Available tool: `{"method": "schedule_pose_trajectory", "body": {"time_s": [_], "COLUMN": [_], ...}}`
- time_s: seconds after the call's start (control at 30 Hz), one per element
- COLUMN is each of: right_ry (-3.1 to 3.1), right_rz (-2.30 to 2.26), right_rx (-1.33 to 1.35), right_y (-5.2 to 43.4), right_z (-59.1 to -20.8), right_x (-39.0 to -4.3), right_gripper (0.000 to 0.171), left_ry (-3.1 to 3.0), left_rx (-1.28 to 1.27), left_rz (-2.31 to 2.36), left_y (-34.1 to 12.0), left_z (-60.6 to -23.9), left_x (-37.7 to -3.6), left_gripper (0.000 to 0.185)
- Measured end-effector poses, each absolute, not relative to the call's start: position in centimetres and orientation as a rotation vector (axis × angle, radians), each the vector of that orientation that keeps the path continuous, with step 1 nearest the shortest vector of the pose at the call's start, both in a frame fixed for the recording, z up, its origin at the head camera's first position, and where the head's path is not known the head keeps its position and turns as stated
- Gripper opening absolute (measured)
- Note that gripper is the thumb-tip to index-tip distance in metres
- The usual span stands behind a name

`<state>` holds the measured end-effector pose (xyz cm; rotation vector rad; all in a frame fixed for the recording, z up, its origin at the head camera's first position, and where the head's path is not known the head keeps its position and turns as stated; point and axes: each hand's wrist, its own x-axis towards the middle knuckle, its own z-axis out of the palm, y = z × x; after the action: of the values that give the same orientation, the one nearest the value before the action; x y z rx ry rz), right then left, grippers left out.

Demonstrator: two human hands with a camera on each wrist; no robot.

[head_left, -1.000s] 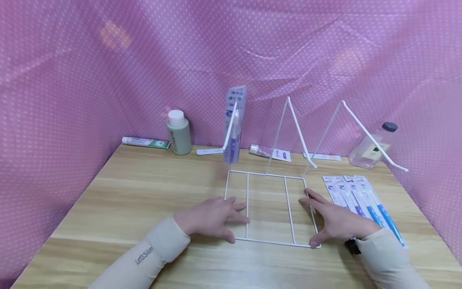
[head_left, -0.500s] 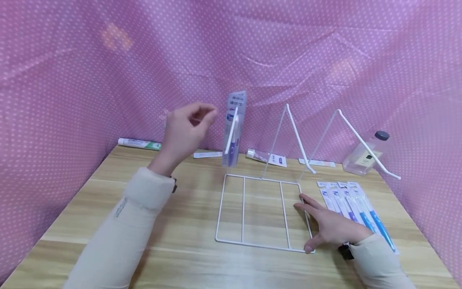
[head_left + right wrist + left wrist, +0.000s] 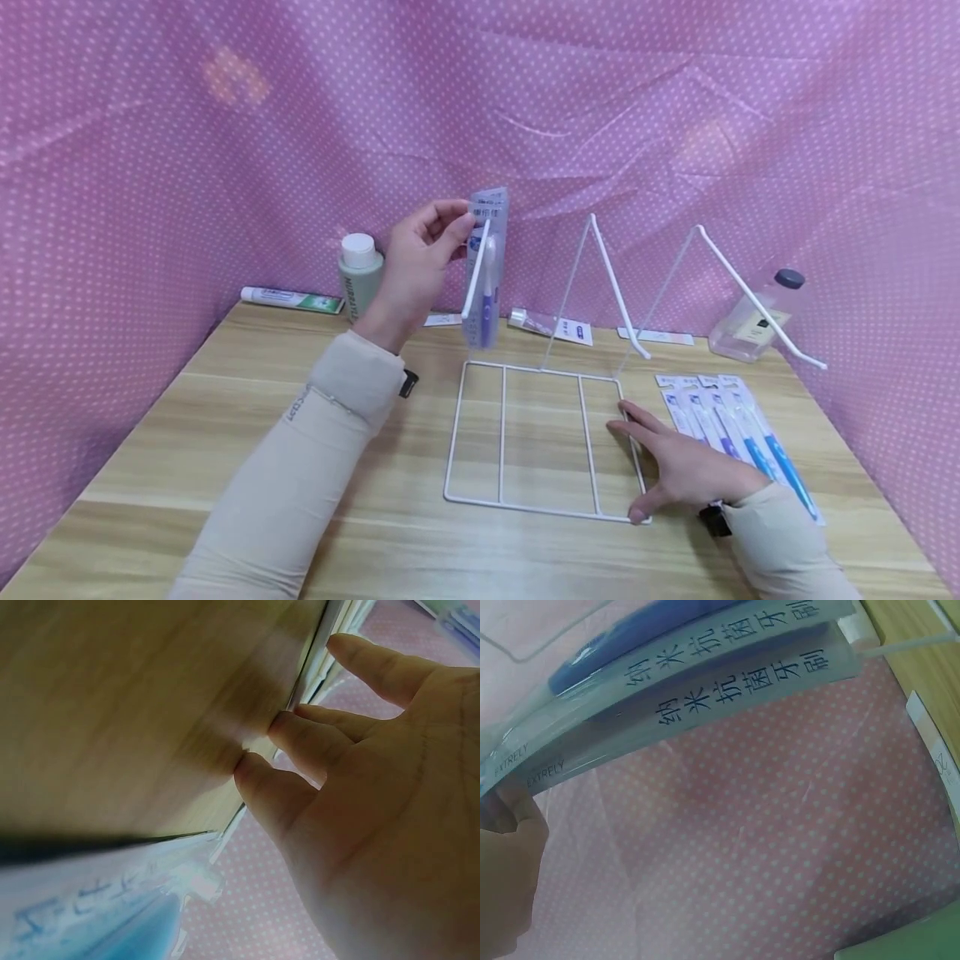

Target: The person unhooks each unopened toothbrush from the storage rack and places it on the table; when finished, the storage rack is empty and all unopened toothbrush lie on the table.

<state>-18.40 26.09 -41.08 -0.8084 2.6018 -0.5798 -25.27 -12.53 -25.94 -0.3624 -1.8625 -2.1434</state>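
The pack (image 3: 486,267) hanging on the rack's (image 3: 543,508) leftmost hook is pinched at its top by the left hand (image 3: 416,262). The rack's right edge is pressed by the right hand (image 3: 686,471), fingers flat (steadying it). Next, the pack would likely be slid along the hook, kept level.

My head camera looks forward and down over the table (image 3: 225,433), taking in the rack (image 3: 543,442) and both my arms. The camera on my left wrist sits very close under the hanging packs (image 3: 705,682), facing the pink cloth (image 3: 780,847). The one on my right wrist looks along my palm, right hand (image 3: 375,817) close against the rack wire (image 3: 311,656). Head and left wrist share the packs (image 3: 486,267); head and right wrist share the rack's right edge.
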Motion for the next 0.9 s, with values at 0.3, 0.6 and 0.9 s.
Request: {"method": "schedule_pose_trajectory", "body": {"time_s": [0.3, 0.6, 0.9], "right_ry": [2.594, 2.590, 2.597], "right_rz": [-0.592, -0.594, -0.572], "right_rx": [-0.803, -0.808, -0.855], "right_y": [26.2, 26.4, 26.0], "right_z": [-41.0, -41.0, -40.8], "right_x": [-18.3, -18.0, -18.0], "right_gripper": [0.119, 0.119, 0.118], "left_ry": [-1.956, -1.979, -2.020], "left_rx": [-0.371, -0.501, -0.537], "left_rz": [-2.103, -2.067, -1.970], "left_y": [-13.2, -13.8, -14.6], "left_z": [-25.7, -26.0, -25.7], "left_x": [-22.4, -16.5, -12.4], "left_gripper": [0.023, 0.020, 0.018]}}
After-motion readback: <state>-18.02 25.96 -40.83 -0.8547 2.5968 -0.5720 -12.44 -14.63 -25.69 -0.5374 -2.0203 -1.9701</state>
